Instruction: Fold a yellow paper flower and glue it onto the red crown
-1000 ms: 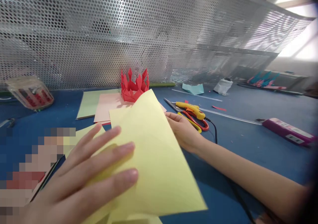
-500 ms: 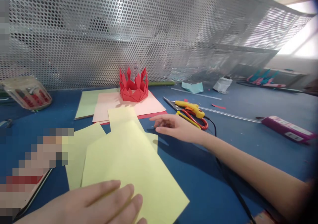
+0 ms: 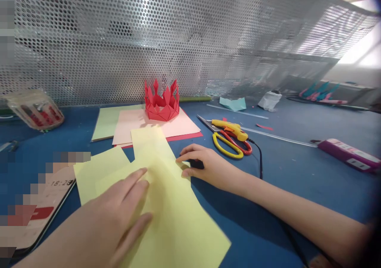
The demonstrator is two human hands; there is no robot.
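A yellow paper sheet (image 3: 178, 224) lies over other yellow pieces in front of me. My left hand (image 3: 119, 208) rests on it with fingers stretched out. At the sheet's right edge is my right hand (image 3: 202, 165), its index finger and thumb apart near the paper. A yellow strip (image 3: 149, 139) sticks out beyond the sheet towards the back. Another yellow piece (image 3: 104, 169) shows at its left. Past the right hand lie scissors (image 3: 228, 145) with red and yellow handles, beside a yellow glue gun (image 3: 230, 127).
A red paper crown (image 3: 162, 111) stands on pink paper (image 3: 127, 127) at the back. A phone (image 3: 44, 212), partly pixelated, lies left, with a clear jar (image 3: 35, 109) behind. A purple power strip (image 3: 347, 153) is right. Perforated metal sheeting (image 3: 119, 42) rises behind the table.
The large yellow sheet, first raised, has come down flat. My left hand drew back, then slid forward over it. My right hand left the paper's far side and came to its right edge.
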